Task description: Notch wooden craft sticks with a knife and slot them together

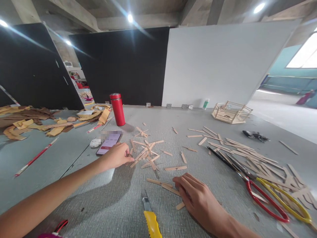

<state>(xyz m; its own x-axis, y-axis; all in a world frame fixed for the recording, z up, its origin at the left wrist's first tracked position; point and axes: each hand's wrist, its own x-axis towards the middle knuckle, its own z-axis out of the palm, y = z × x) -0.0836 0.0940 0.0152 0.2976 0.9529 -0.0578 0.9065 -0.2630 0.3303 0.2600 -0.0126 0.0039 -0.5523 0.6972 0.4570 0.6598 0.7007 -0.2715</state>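
While reaching beyond the knife [151, 219] with the left hand [118, 156], holds thumb and forefinger narrow at the near left edge of the stick pile [148, 150]; cannot tell whether gripping a piece. Rests the right hand [199, 196] right of the knife, fingers curled close over loose sticks [156, 181]; cannot tell any grip. Has scissors [247, 179] farther right of the knife, phone [109, 144] beyond it, leftward.
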